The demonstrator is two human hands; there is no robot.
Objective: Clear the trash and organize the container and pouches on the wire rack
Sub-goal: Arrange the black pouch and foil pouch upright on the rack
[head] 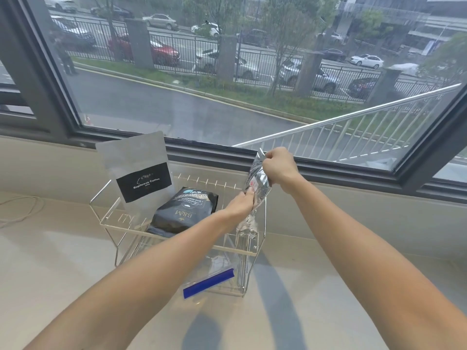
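A two-level wire rack (118, 224) stands on the pale counter. On its upper shelf a tall silver coffee pouch (137, 173) with a black label stands upright at the left, and a black coffee bag (185, 210) lies flat beside it. Both hands hold a crinkled silver foil pouch (257, 179) upright over the rack's right end. My right hand (278, 170) grips its top edge; my left hand (242, 202) pinches its middle. On the lower level lies a clear zip bag (209, 281) with a blue strip, partly hidden by my left forearm.
A big window with a dark frame (227, 152) runs along the back, just behind the rack. A thin white cable (22, 210) curls on the counter at the far left. Pale counter (63, 261) stretches to the left, right and front of the rack.
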